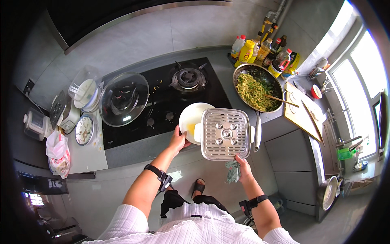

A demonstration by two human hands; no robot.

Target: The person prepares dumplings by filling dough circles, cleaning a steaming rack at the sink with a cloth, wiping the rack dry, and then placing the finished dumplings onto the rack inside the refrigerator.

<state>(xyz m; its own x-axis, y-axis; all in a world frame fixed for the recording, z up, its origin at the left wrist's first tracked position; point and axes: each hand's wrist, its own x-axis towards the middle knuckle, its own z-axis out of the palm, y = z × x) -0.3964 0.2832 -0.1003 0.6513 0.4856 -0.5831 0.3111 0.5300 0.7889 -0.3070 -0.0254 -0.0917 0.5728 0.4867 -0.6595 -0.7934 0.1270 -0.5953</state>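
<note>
My left hand grips the near-left rim of a white bowl, with the thumb over its edge. A little yellow liquid or residue shows in the bowl. Beside it, my right hand holds the lower edge of a square stainless-steel slotted tray with white side handles. The tray covers the bowl's right part; whether the two touch cannot be told. A crumpled grey-green cloth hangs from the right hand. Both hands are at the counter's front edge.
A glass lid lies on the black gas hob. To the right stand a frying pan of chopped food with chopsticks, several bottles and a cutting board. Stacked containers and a plastic bag are at left.
</note>
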